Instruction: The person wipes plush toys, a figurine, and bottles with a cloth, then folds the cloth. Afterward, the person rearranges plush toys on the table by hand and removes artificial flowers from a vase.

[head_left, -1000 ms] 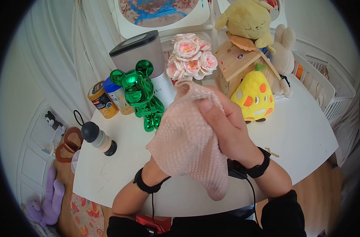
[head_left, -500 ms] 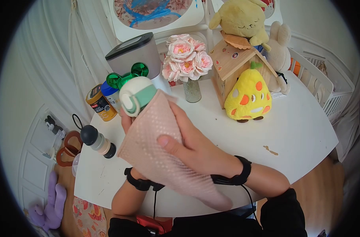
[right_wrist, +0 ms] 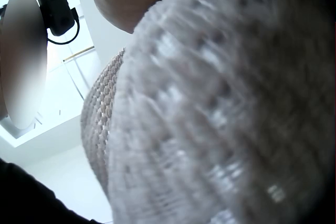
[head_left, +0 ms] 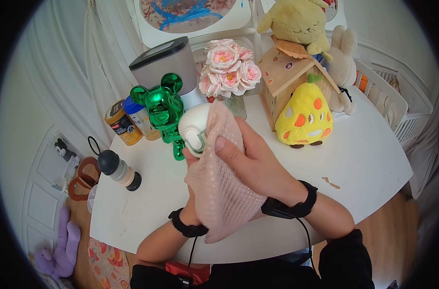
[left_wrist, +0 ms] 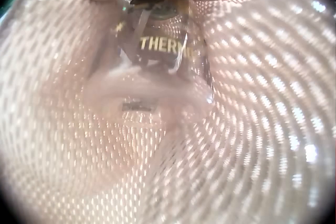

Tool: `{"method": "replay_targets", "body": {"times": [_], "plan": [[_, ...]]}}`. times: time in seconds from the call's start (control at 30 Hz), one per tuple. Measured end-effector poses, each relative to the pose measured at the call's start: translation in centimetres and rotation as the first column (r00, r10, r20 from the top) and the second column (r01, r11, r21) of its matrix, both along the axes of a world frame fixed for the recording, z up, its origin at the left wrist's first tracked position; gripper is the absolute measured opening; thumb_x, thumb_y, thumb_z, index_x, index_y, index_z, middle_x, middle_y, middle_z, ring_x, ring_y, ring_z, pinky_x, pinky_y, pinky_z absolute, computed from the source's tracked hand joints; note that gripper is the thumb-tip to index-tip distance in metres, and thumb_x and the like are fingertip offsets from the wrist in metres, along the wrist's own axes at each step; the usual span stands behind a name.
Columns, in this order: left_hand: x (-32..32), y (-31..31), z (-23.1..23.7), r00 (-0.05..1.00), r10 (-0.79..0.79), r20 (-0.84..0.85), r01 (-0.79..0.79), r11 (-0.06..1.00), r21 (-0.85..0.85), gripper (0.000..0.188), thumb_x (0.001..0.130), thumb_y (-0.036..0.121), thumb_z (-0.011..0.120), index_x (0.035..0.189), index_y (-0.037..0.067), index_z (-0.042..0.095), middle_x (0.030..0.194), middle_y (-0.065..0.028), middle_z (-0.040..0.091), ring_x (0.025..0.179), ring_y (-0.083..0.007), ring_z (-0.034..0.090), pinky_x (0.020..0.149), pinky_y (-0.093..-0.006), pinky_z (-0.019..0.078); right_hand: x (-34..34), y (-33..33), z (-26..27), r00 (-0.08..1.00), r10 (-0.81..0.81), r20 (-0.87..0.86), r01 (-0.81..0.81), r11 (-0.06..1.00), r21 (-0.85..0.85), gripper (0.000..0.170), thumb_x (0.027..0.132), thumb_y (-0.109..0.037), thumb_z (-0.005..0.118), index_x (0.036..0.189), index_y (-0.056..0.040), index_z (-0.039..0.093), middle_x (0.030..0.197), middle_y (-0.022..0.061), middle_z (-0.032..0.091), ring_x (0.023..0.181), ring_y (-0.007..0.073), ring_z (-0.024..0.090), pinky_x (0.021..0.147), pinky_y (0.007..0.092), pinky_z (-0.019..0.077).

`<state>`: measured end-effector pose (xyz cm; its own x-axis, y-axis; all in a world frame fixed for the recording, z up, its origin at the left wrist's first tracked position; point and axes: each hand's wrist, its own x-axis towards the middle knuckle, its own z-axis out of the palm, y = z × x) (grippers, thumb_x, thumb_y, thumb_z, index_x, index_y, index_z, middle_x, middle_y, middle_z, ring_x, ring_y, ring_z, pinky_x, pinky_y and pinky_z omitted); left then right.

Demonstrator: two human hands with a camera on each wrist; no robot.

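I am holding a bottle [left_wrist: 157, 45] above the desk [head_left: 368, 168], with its white lid [head_left: 192, 124] showing clear of a pink, waffle-textured cloth [head_left: 229, 190] in the head view. My left hand [head_left: 187, 157] is gripping the bottle from the left, its fingers curling in just beneath the lid; the rest of that hand is hiding behind the cloth, so I cannot tell how far round the fingers are reaching. My right hand [head_left: 259, 167] is pinching the cloth at its upper part, the thumb lying on the near face and the other fingers passing to the far side, with only a narrow gap between. What is mattering most, I judge, is this: the bottle is sitting to the left of my right fingers, the cloth coming between them, while my left hand is the nearer, touching it. The lid end is pointing up; the exact lean of the long axis I am not managing to read, since the cloth is covering the body. In the left wrist view, gold lettering is showing on it, cloth spreading along both sides.
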<state>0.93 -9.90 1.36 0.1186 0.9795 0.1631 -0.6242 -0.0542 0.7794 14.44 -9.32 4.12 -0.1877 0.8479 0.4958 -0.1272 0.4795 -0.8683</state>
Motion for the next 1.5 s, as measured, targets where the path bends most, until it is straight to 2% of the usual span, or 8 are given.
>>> {"method": "replay_targets", "body": {"times": [0.1, 0.37, 0.43, 0.63, 0.77, 1.0, 1.27, 1.5], "plan": [[-0.9, 1.1, -0.8, 0.951, -0.246, 0.190, 0.245, 0.969, 0.031, 0.056, 0.105, 0.020, 0.056, 0.152, 0.008, 0.027, 0.142, -0.0102, 0.046, 0.130, -0.0207, 0.049, 0.107, -0.0366, 0.0451, 0.5, 0.2, 0.3, 0.998, -0.058, -0.006, 0.058, 0.997, 0.053, 0.054, 0.105, -0.041, 0.056, 0.133, 0.0041, 0.046, 0.114, 0.0224, 0.068, 0.106, 0.0298, 0.068, 0.092, 0.0382, 0.0512], [-0.1, -0.1, 0.2, 0.797, 0.365, -0.481, -0.052, 0.836, 0.547, 0.065, 0.100, 0.013, 0.060, 0.154, 0.006, 0.025, 0.142, -0.0113, 0.047, 0.129, -0.0197, 0.050, 0.111, -0.0344, 0.0408, 0.3, -0.5, 0.6, 0.999, -0.036, -0.013, 0.037, 0.996, 0.077, 0.052, 0.110, -0.031, 0.044, 0.148, 0.0038, 0.035, 0.134, 0.0145, 0.053, 0.127, 0.0191, 0.049, 0.109, 0.0332, 0.0390], [-1.0, 0.7, 0.4, 0.845, 0.301, -0.443, -0.056, 0.873, 0.485, 0.063, 0.101, 0.015, 0.061, 0.153, 0.006, 0.027, 0.140, -0.0117, 0.050, 0.127, -0.0205, 0.052, 0.109, -0.0351, 0.0429, -0.6, -0.4, -0.3, 0.992, -0.111, 0.064, 0.095, 0.973, 0.210, 0.067, 0.105, -0.034, 0.054, 0.151, 0.0050, 0.025, 0.140, 0.0265, 0.048, 0.126, 0.0360, 0.053, 0.106, 0.0415, 0.0416], [-4.6, 2.2, 1.8, 0.992, -0.117, -0.039, 0.122, 0.982, 0.144, 0.065, 0.104, 0.056, 0.046, 0.143, 0.005, 0.047, 0.135, -0.0130, 0.058, 0.122, -0.0248, 0.059, 0.100, -0.0363, 0.0526, -2.7, -0.7, -2.4, 1.000, -0.001, 0.023, -0.005, 0.970, 0.242, 0.085, 0.095, -0.023, 0.071, 0.156, 0.0037, 0.017, 0.145, 0.0243, 0.045, 0.136, 0.0357, 0.047, 0.112, 0.0427, 0.0379], [-3.7, 0.5, 5.6, 0.954, 0.301, -0.014, -0.288, 0.925, 0.246, 0.079, 0.098, 0.072, 0.042, 0.141, 0.006, 0.048, 0.130, -0.0105, 0.058, 0.115, -0.0209, 0.060, 0.097, -0.0385, 0.0540, -2.6, -0.7, -2.4, 0.939, 0.334, -0.080, -0.333, 0.943, 0.016, 0.087, 0.095, -0.027, 0.072, 0.156, 0.0029, 0.018, 0.146, 0.0214, 0.045, 0.137, 0.0305, 0.047, 0.112, 0.0411, 0.0385], [-2.0, 2.3, 1.5, 0.988, -0.140, -0.066, 0.147, 0.983, 0.112, 0.072, 0.105, 0.061, 0.039, 0.144, 0.002, 0.046, 0.136, -0.0135, 0.057, 0.121, -0.0235, 0.060, 0.103, -0.0371, 0.0507, -1.7, -0.5, -1.1, 0.995, 0.084, -0.062, -0.077, 0.991, 0.112, 0.078, 0.103, -0.026, 0.059, 0.157, 0.0043, 0.011, 0.150, 0.0218, 0.039, 0.141, 0.0290, 0.040, 0.116, 0.0396, 0.0331], [-0.6, 1.8, 0.7, 0.943, 0.063, -0.328, 0.050, 0.945, 0.324, 0.061, 0.105, 0.018, 0.055, 0.156, 0.008, 0.022, 0.146, -0.0129, 0.048, 0.126, -0.0206, 0.057, 0.103, -0.0338, 0.0519, 0.4, -0.1, 0.7, 0.990, -0.064, 0.128, 0.021, 0.950, 0.311, 0.079, 0.106, -0.025, 0.050, 0.159, 0.0059, 0.001, 0.162, 0.0245, 0.021, 0.150, 0.0321, 0.024, 0.121, 0.0401, 0.0213], [-2.5, 2.2, 2.3, 0.947, -0.274, 0.171, 0.267, 0.962, 0.064, 0.059, 0.101, 0.041, 0.059, 0.149, 0.012, 0.041, 0.133, -0.0103, 0.059, 0.115, -0.0243, 0.063, 0.097, -0.0389, 0.0544, -0.4, -0.8, 0.9, 0.892, -0.167, 0.421, -0.050, 0.888, 0.456, 0.092, 0.098, -0.021, 0.064, 0.160, 0.0048, 0.001, 0.165, 0.0309, 0.009, 0.152, 0.0427, 0.021, 0.122, 0.0417, 0.0222]]}}
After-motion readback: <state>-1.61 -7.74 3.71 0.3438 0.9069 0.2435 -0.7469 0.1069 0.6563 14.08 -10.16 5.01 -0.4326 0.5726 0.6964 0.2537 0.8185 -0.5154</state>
